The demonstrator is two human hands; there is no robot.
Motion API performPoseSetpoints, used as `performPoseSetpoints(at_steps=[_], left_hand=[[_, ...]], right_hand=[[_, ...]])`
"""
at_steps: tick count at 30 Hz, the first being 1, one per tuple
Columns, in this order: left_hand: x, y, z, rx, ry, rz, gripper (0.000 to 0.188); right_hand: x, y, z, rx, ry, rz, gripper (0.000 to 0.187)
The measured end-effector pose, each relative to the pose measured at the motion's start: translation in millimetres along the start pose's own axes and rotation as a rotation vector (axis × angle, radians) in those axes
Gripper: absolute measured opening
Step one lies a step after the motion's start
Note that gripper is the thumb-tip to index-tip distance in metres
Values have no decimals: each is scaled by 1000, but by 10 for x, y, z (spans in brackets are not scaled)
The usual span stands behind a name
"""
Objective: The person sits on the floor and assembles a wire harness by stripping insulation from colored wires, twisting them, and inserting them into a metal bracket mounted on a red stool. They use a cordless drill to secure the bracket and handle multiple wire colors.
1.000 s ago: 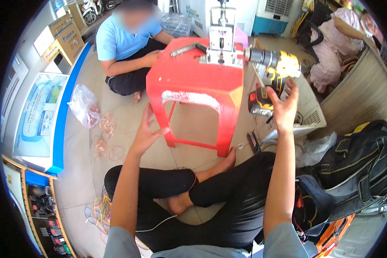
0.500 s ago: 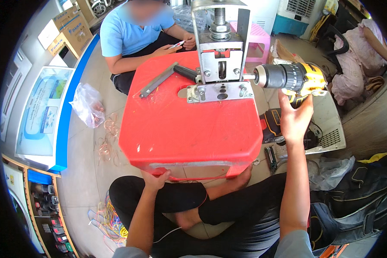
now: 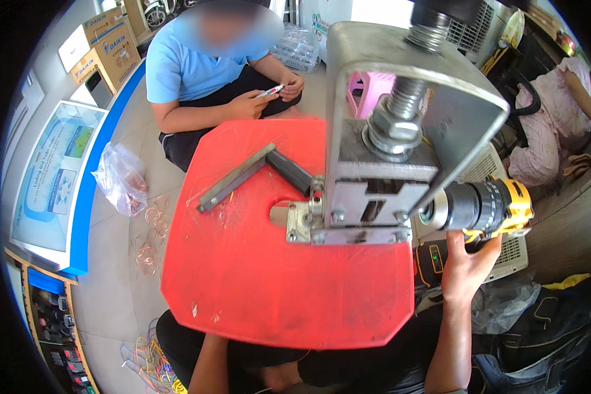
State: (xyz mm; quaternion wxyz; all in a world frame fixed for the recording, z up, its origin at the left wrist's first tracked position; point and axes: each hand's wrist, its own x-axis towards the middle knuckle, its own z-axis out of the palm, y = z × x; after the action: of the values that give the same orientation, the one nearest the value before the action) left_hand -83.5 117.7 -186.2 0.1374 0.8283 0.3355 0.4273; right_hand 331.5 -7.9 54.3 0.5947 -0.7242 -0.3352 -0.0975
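Right hand point(image 3: 465, 266) gripping yellow drill point(image 3: 486, 207), left hand hidden under red stool point(image 3: 276, 276), brown cartons point(image 3: 105, 46) top-left

The right hand point(image 3: 469, 262) is raised just below the yellow-and-black cordless drill point(image 3: 486, 207), at the right edge of the red plastic stool point(image 3: 256, 282). Its fingers are curled up around the drill's grip, the palm turned toward the stool. The right forearm is stretched up from the lower edge, nearly straight. The left forearm point(image 3: 210, 364) is seen under the stool's near edge; the left hand is hidden beneath it.
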Motion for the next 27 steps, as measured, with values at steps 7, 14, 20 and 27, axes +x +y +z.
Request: performPoseSetpoints(at_steps=[7,14,20,27], left_hand=[[-70,12,-27,-38,16,-15,68],[-150,-148,26,3,131,81,62],[184,174,-96,-511,-7,-325,65],[464,375,-297,-558,83,-326,97]], right_hand=[[-52,2,34,52,6,8,51],[28,95,100,55,53,-80,36],[19,-21,62,59,39,-65,47],[-13,-61,58,-29,90,-131,53]])
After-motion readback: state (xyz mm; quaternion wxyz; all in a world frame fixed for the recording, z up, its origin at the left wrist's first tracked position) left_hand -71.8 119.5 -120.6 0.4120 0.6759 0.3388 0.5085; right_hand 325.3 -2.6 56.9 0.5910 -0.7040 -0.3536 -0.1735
